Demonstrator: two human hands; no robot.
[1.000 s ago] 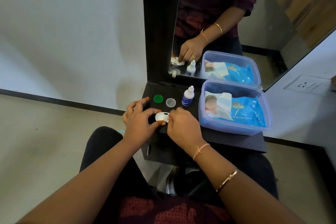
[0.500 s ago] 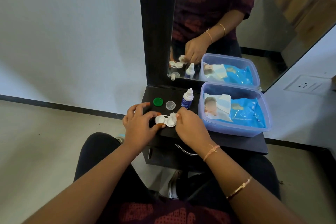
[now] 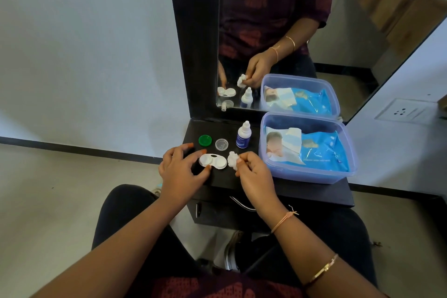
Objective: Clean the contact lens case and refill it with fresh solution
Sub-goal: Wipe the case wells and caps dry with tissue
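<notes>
At the bottom of the frame I see both forearms reaching up toward a small black shelf (image 3: pixel 278 191) at centre. My right wrist carries a thin thread band, with a gold bangle lower on the forearm. The left hand (image 3: pixel 180 172) sits left of centre with its fingers spread; thumb and forefinger bracket the left end of the white case (image 3: pixel 212 161), steadying it flat on the shelf. Both wells of the case face up with no lids on them. Just right of the case, the right hand (image 3: pixel 251 172) has its fingertips pressed together, pinching a small crumpled white wad (image 3: pixel 232 158); the wad sits right beside the case's right well, and I cannot tell whether it touches it. Farther up the shelf, a green cap (image 3: pixel 205 140) and a clear cap (image 3: pixel 221 144) lie side by side, apart from the case. To their right stands a small dropper bottle (image 3: pixel 243 135), upright, white with a dark blue label. At the right of the shelf is a clear tub (image 3: pixel 307 178) with a blue wipes pack (image 3: pixel 321 150) lying inside. Behind it all, in the upper centre, a dark-framed mirror (image 3: pixel 193 43) repeats the hands, bottle and tub.
</notes>
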